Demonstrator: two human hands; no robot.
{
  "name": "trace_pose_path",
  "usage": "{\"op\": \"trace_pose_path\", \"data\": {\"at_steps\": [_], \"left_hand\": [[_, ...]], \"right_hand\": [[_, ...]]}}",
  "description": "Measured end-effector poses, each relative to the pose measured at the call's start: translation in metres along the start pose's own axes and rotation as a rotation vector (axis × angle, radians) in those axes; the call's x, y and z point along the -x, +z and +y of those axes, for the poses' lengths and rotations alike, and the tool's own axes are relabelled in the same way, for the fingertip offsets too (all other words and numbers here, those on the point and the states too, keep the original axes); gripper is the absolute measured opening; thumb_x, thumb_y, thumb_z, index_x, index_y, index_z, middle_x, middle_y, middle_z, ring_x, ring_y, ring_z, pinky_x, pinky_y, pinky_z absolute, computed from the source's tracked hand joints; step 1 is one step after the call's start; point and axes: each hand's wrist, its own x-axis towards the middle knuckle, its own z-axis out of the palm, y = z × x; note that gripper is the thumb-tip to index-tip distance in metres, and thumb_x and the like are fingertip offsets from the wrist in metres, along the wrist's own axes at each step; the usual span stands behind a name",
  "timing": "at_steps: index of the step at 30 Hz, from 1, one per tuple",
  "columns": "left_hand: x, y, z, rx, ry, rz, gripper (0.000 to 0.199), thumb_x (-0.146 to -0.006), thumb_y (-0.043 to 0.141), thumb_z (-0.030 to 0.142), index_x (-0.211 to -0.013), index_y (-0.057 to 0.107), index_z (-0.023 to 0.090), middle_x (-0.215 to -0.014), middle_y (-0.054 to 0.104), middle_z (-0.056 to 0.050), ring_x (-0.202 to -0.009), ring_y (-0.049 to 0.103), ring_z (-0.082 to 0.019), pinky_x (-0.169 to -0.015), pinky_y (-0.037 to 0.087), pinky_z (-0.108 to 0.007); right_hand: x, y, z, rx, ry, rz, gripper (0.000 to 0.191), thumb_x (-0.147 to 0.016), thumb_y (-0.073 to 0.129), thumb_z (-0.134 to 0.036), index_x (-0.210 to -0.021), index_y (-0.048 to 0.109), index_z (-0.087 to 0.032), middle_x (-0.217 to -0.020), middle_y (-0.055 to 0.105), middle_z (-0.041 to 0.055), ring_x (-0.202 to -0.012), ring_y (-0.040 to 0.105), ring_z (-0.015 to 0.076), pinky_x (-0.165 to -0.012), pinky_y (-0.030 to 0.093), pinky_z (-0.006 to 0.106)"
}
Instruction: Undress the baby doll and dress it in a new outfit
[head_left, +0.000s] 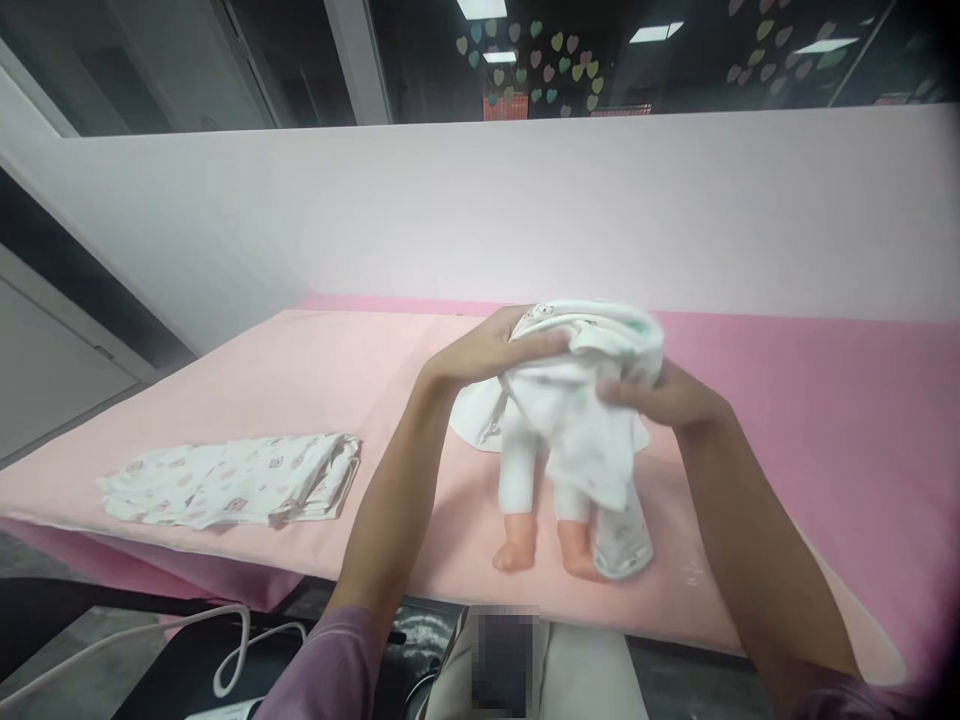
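A white baby garment (585, 385) with a small print is bunched up between my two hands. My left hand (495, 348) grips its left edge, thumb across the front. On the right side my right hand (664, 393) pinches the cloth, slightly blurred. Part of the garment hangs down, and a printed end (624, 545) reaches beside the doll's foot. Below and behind the cloth lies a baby doll (517, 480) with white leg parts and bare feet pointing towards me. The cloth hides its upper body. White fabric (478, 415) spreads out beside the doll.
A folded white printed cloth (232, 480) lies on the left of the pale pink padded table cover (352, 370). Darker pink surface (847, 430) shows to the right. A white wall (525, 210) stands behind. A white cable (240, 650) loops below the front edge.
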Motion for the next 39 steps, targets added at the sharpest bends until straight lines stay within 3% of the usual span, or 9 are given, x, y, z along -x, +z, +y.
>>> {"op": "trace_pose_path", "data": {"at_steps": [3,5,10,15,17,25,29,34,39], "left_hand": [[-0.004,0.001,-0.008,-0.016,-0.008,-0.033,0.065,-0.075,0.102,0.072,-0.104,0.078,0.019,-0.096,0.078,-0.008,-0.094,0.079,-0.029,-0.082,0.064,-0.038],[-0.006,0.001,-0.015,-0.015,0.026,0.058,0.062,-0.081,0.098,0.071,-0.110,0.077,0.021,-0.101,0.078,-0.008,-0.100,0.079,-0.030,-0.084,0.066,-0.039],[-0.009,0.004,-0.023,0.037,0.018,0.116,0.056,-0.093,0.087,0.074,-0.112,0.075,0.023,-0.098,0.074,-0.007,-0.098,0.079,-0.028,-0.080,0.066,-0.036],[-0.003,0.003,-0.015,0.041,-0.026,-0.026,0.068,-0.074,0.102,0.075,-0.104,0.079,0.019,-0.091,0.076,-0.008,-0.094,0.079,-0.030,-0.075,0.065,-0.036],[0.004,0.005,-0.012,0.044,-0.016,-0.022,0.070,-0.068,0.106,0.074,-0.103,0.080,0.019,-0.090,0.077,-0.007,-0.096,0.079,-0.031,-0.077,0.065,-0.037],[0.059,0.044,-0.008,0.017,-0.081,0.073,0.051,-0.102,0.080,0.068,-0.101,0.079,0.017,-0.092,0.078,-0.009,-0.101,0.079,-0.029,-0.089,0.065,-0.036],[0.101,0.076,-0.005,0.035,-0.150,0.182,0.039,-0.096,0.090,0.052,-0.112,0.082,0.017,-0.117,0.083,-0.011,-0.116,0.077,-0.031,-0.099,0.064,-0.038],[0.163,0.128,-0.003,0.090,-0.333,0.315,0.051,-0.090,0.092,0.046,-0.129,0.080,0.016,-0.132,0.083,-0.013,-0.126,0.076,-0.034,-0.108,0.061,-0.043],[0.212,0.169,-0.024,-0.021,-0.511,0.567,0.044,-0.097,0.078,0.048,-0.129,0.073,0.017,-0.133,0.082,-0.014,-0.128,0.074,-0.037,-0.111,0.057,-0.047]], "right_hand": [[-0.001,0.001,0.001,-0.003,-0.029,0.389,0.065,-0.102,0.071,-0.085,-0.134,0.081,-0.029,-0.108,0.081,0.0087,-0.114,0.079,0.0368,-0.086,0.069,0.044],[0.000,-0.004,-0.001,0.001,-0.002,0.356,0.065,-0.102,0.072,-0.084,-0.134,0.080,-0.028,-0.104,0.080,0.0073,-0.108,0.080,0.0358,-0.083,0.069,0.043],[0.006,-0.018,-0.009,0.072,0.028,-0.112,0.074,-0.081,0.100,-0.072,-0.134,0.081,-0.023,-0.104,0.081,0.0075,-0.108,0.079,0.0351,-0.083,0.069,0.040],[0.007,-0.010,-0.008,0.025,-0.015,0.276,0.072,-0.093,0.082,-0.086,-0.135,0.079,-0.028,-0.114,0.080,0.0090,-0.116,0.079,0.0361,-0.087,0.069,0.043],[0.009,-0.005,-0.006,0.006,0.047,0.290,0.074,-0.093,0.078,-0.090,-0.134,0.079,-0.028,-0.110,0.079,0.0085,-0.111,0.079,0.0353,-0.081,0.068,0.041],[0.026,0.001,-0.020,-0.017,0.107,-0.229,0.061,-0.087,0.095,-0.070,-0.123,0.081,-0.022,-0.092,0.077,0.0049,-0.096,0.076,0.0280,-0.081,0.064,0.037],[0.042,0.034,-0.027,0.079,0.162,-0.091,0.052,-0.084,0.098,-0.058,-0.116,0.080,-0.022,-0.099,0.078,0.0057,-0.101,0.074,0.0296,-0.088,0.061,0.041],[0.072,0.103,-0.031,0.359,0.221,0.176,0.021,-0.091,0.079,-0.040,-0.100,0.071,-0.023,-0.094,0.076,0.0039,-0.089,0.068,0.0263,-0.081,0.051,0.038],[0.091,0.151,-0.018,0.516,0.369,0.184,0.024,-0.094,0.068,-0.038,-0.114,0.067,-0.023,-0.093,0.077,0.0031,-0.082,0.067,0.0264,-0.076,0.044,0.035]]}}
